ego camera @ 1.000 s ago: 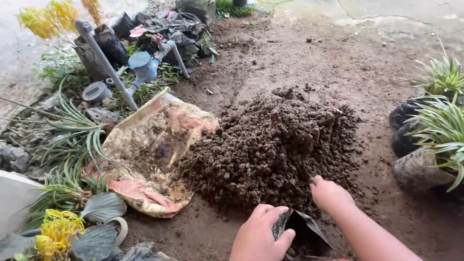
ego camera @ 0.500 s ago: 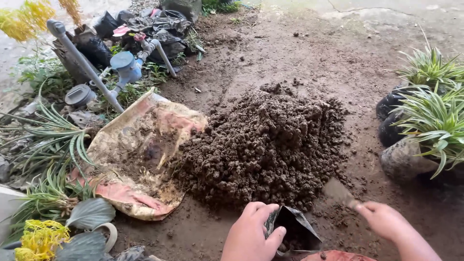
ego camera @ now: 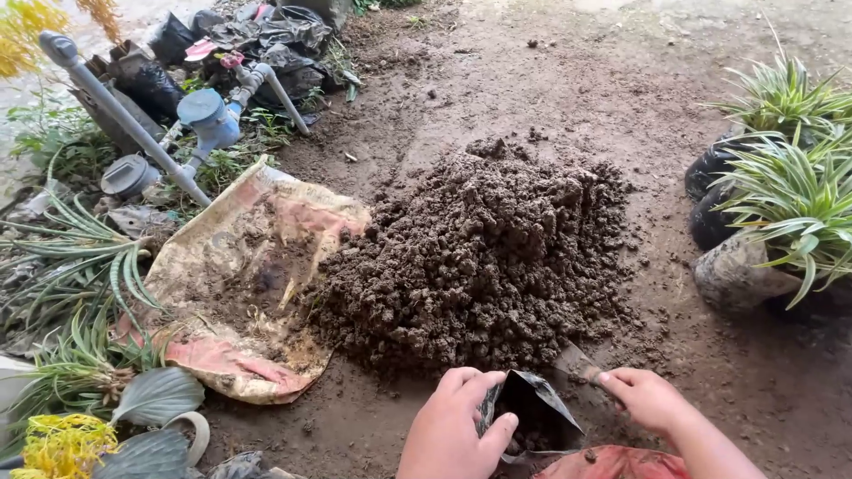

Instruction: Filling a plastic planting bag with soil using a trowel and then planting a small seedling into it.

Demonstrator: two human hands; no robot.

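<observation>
A big heap of dark crumbly soil (ego camera: 488, 257) lies on the dirt ground in the middle. At the bottom edge my left hand (ego camera: 453, 430) grips the rim of a small black plastic bag (ego camera: 532, 412), holding its mouth open; some soil shows inside. My right hand (ego camera: 652, 401) holds a small trowel (ego camera: 577, 362) whose blade rests at the near foot of the heap, just right of the bag's mouth.
A dirty flattened sack (ego camera: 248, 275) lies left of the heap. Grey pipes and a blue water meter (ego camera: 202, 111) stand at the far left among plants. Striped-leaf plants in black bags (ego camera: 781, 195) sit at the right. A reddish object (ego camera: 612, 463) is under my right wrist.
My right hand swung out to the right with the trowel, then came back toward the bag and the heap's foot. My left hand kept its hold on the bag.
</observation>
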